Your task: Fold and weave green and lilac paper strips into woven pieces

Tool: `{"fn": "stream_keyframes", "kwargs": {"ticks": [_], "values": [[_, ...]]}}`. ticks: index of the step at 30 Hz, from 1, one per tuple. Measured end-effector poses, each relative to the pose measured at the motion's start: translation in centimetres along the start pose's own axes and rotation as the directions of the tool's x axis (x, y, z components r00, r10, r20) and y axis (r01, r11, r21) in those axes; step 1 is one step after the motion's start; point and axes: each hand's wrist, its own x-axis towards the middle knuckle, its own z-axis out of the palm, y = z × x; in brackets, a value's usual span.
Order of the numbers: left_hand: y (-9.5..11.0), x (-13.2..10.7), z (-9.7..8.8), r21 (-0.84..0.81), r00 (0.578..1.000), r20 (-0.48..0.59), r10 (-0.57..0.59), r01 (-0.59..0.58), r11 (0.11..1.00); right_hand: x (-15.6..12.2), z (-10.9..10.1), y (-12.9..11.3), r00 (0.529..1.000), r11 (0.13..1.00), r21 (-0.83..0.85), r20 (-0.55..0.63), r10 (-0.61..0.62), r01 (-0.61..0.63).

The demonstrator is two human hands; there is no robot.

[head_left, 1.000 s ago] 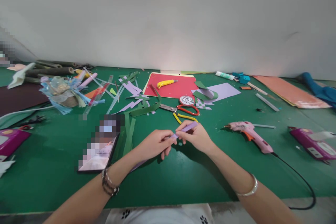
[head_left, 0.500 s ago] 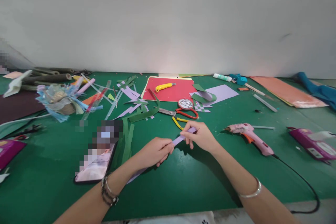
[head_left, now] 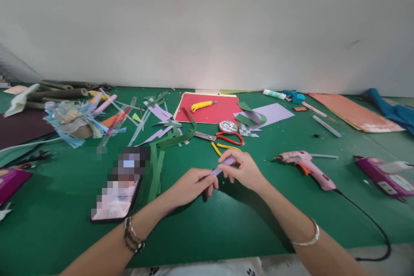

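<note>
A purple paper strip [head_left: 217, 171] runs between my two hands above the green table. My left hand [head_left: 193, 184] is closed on its lower part, and the strip's tail passes behind that wrist. Pinching the upper end is my right hand [head_left: 243, 169]; its fingers hide part of the strip. Just beyond the hands lie red-handled scissors [head_left: 230, 138] and a yellow-handled tool [head_left: 217, 148], partly covered by the right hand. Green paper strips [head_left: 157, 172] rest left of my left hand, near a phone [head_left: 118, 196].
A pink glue gun [head_left: 310, 169] with a cord lies at the right. Red paper [head_left: 207, 114] carries a yellow cutter [head_left: 202, 106] at the back. Cut strips [head_left: 160, 114], a glue stick [head_left: 273, 94] and bamboo pieces [head_left: 61, 93] lie farther off. A white partition [head_left: 207, 30] stands behind.
My right hand has shifted slightly left, closer to my left hand. Less of the purple strip shows between them, and its tail below the left wrist is less visible.
</note>
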Motion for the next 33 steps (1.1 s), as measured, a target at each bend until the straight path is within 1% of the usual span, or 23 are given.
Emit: {"fn": "stream_keyframes", "kwargs": {"ticks": [2, 4, 6, 7, 9, 12, 16, 18, 20, 22, 24, 26, 28, 31, 33], "values": [[0.1, 0.0, 0.0, -0.089, 1.000, -0.003, -0.021, 0.021, 0.996, 0.2, -0.2, 0.0, 1.000, 0.994, 0.111, 0.017, -0.020, 0.018], [0.2, 0.0, 0.0, -0.180, 0.999, 0.011, -0.050, 0.051, 0.982, 0.3, -0.3, 0.1, 0.995, 0.984, 0.179, 0.093, -0.021, 0.004], [0.1, -0.1, 0.1, -0.232, 0.998, 0.035, -0.061, 0.067, 0.970, 0.3, -0.1, 0.1, 0.981, 0.985, 0.168, 0.193, 0.007, -0.040], [0.1, -0.1, 0.2, -0.244, 0.997, 0.051, -0.062, 0.073, 0.967, 0.3, 0.0, 0.1, 0.976, 0.988, 0.145, 0.218, 0.025, -0.058], [0.1, -0.2, 0.2, -0.249, 0.995, 0.080, -0.061, 0.079, 0.965, 0.2, 0.0, 0.1, 0.977, 0.993, 0.096, 0.204, 0.054, -0.075], [0.1, -0.3, 0.2, -0.219, 0.994, 0.085, -0.068, 0.086, 0.972, 0.2, -0.4, 0.0, 0.988, 0.996, 0.054, 0.139, 0.062, -0.070], [0.3, -0.4, 0.1, -0.120, 0.987, 0.028, -0.155, 0.158, 0.980, 0.4, -0.9, -0.1, 0.993, 0.997, 0.003, 0.093, 0.070, -0.071], [0.4, -0.4, 0.0, -0.083, 0.985, 0.022, -0.170, 0.171, 0.982, 0.4, -0.9, 0.0, 0.995, 0.998, -0.014, 0.078, 0.067, -0.066], [0.4, -0.3, -0.2, -0.054, 0.993, 0.011, -0.118, 0.118, 0.991, 0.4, -0.8, 0.0, 0.995, 0.999, -0.015, 0.084, 0.048, -0.046], [0.3, -0.1, -0.3, 0.021, 0.999, -0.043, -0.028, 0.029, 0.999, 0.4, -0.4, 0.2, 0.994, 1.000, -0.010, 0.108, 0.018, -0.017], [0.3, 0.0, -0.3, 0.123, 0.994, -0.099, 0.038, -0.026, 0.992, 0.3, 0.0, 0.4, 0.992, 0.999, -0.023, 0.123, -0.022, 0.025], [0.3, 0.1, -0.3, 0.180, 0.992, -0.115, 0.052, -0.030, 0.983, 0.2, 0.5, 0.6, 0.992, 0.996, -0.063, 0.113, -0.063, 0.070], [0.3, 0.1, -0.1, 0.189, 0.990, -0.126, 0.055, -0.030, 0.982, 0.1, 0.7, 0.6, 0.993, 0.991, -0.096, 0.090, -0.081, 0.090], [0.3, 0.0, 0.0, 0.184, 0.984, -0.165, 0.073, -0.042, 0.982, 0.1, 0.9, 0.7, 0.997, 0.998, -0.048, 0.066, -0.034, 0.037], [0.3, -0.1, 0.1, 0.169, 0.980, -0.181, 0.078, -0.047, 0.984, 0.0, 0.9, 0.7, 0.994, 1.000, -0.007, 0.105, 0.019, -0.019]]}}
